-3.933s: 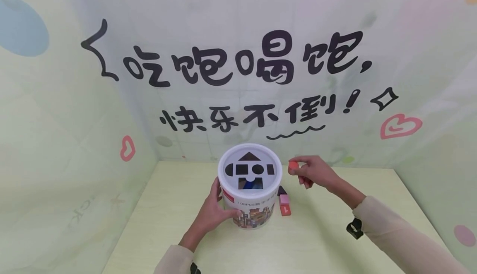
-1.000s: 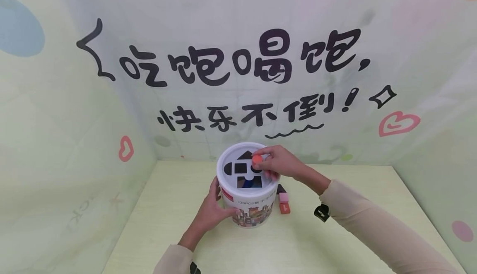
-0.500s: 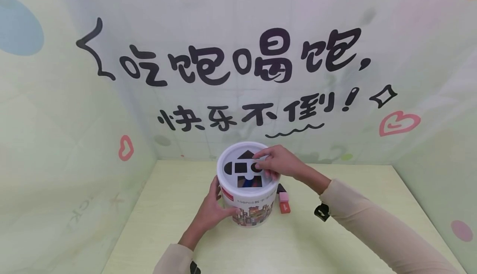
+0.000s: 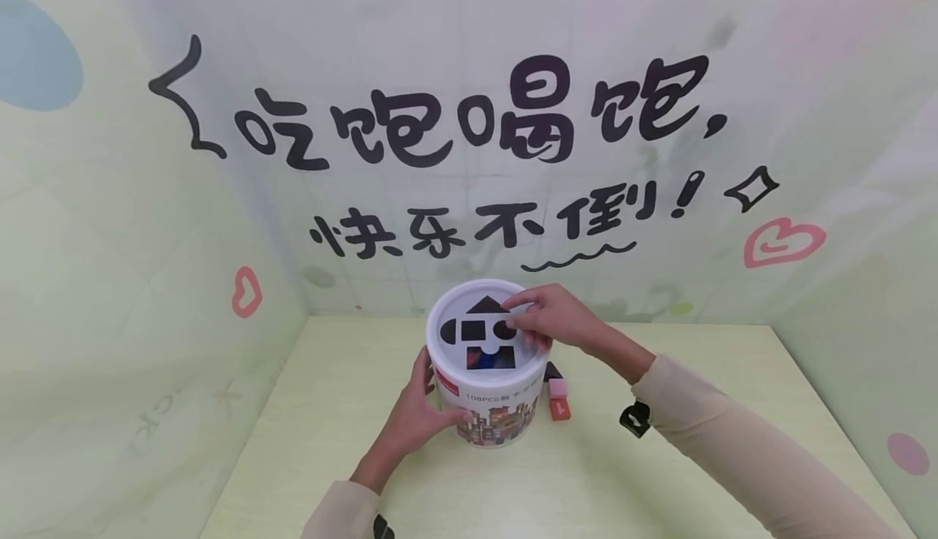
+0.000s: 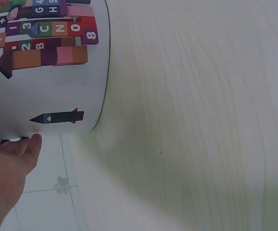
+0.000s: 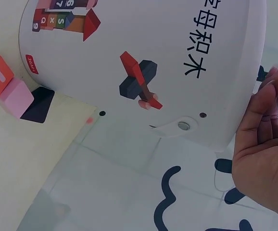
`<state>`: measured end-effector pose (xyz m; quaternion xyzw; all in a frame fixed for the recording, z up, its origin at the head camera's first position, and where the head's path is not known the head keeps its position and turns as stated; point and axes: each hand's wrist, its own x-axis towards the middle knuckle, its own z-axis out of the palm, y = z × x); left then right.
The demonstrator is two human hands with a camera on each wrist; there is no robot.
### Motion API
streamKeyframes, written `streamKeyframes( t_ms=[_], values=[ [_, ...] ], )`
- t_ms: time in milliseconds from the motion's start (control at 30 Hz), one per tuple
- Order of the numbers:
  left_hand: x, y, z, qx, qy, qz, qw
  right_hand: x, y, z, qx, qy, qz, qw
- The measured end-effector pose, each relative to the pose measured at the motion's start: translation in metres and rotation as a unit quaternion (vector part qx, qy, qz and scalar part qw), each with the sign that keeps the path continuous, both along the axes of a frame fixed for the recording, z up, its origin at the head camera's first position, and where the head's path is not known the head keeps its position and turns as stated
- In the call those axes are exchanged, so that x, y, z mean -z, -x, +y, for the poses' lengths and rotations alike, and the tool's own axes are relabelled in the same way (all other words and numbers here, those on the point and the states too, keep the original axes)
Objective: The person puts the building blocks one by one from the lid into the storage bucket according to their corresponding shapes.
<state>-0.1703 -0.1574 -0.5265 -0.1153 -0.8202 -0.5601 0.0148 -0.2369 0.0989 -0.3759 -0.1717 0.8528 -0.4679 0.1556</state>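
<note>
A white toy-block bucket [image 4: 487, 399] with printed blocks on its wall stands upright on the table. Its lid [image 4: 454, 356] has cut-outs: a triangle, a half-round, a square, a circle, a narrow slot and a bridge shape. My left hand [image 4: 421, 417] grips the bucket's left side, thumb across the front. At the lid's right side, my right hand [image 4: 553, 317] hovers with index finger and thumb apart and nothing seen between them. The thumb is right at the round hole [image 4: 506, 329]. Blue and red show through the bridge-shaped hole [image 4: 491, 358].
Right of the bucket lie a red cube with a 1 [image 4: 560, 409], a pink block [image 4: 558, 389] and a dark triangular block [image 4: 552, 371], in a row. The pale table [image 4: 352, 474] meets printed fabric walls [image 4: 410, 295] behind and at both sides.
My right hand brought a round red block from the right to above the round hole. The block then left the fingers and is out of sight. My left hand stayed on the bucket.
</note>
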Motion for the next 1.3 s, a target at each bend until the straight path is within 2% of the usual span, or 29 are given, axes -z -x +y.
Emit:
streamKeyframes(
  t_ms=[533, 800, 1300],
  values=[
    [0.003, 0.001, 0.001, -0.006, -0.002, -0.004, 1.0000, 0.012, 0.008, 0.035, 0.071, 0.041, -0.005, 0.9966],
    [0.005, 0.001, 0.000, 0.001, -0.005, 0.007, 1.0000, 0.018, 0.009, 0.046, 0.088, 0.055, -0.020, 0.9944],
    [0.003, 0.000, 0.005, 0.054, -0.066, 0.040, 0.9956, 0.038, 0.008, 0.062, 0.112, 0.064, -0.055, 0.9901]
  ],
)
